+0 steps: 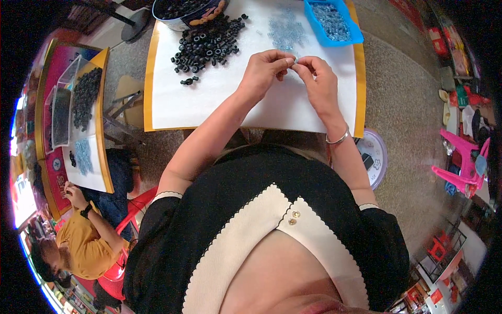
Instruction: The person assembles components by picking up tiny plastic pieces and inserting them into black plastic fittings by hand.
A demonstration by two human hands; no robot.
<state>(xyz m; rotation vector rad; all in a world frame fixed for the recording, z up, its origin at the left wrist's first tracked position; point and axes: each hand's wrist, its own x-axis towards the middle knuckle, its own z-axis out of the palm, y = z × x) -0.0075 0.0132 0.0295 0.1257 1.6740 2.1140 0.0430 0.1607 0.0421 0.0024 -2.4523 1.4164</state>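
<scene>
Above the white tabletop, my left hand and my right hand meet with thumbs and forefingers pinched together. Between the fingertips shows a tiny clear bluish plastic piece, mostly covered by the fingers. Just beyond my hands, a loose spread of similar clear plastic pieces lies on the white surface. Left of it is a heap of small black ring-shaped parts, with a few strays toward me.
A blue plastic tray of clear pieces stands at the far right, a tub of black parts at the far left. A round white lidded container is beside the table. Leftward, another person sits at a similar table. Pink stool rightward.
</scene>
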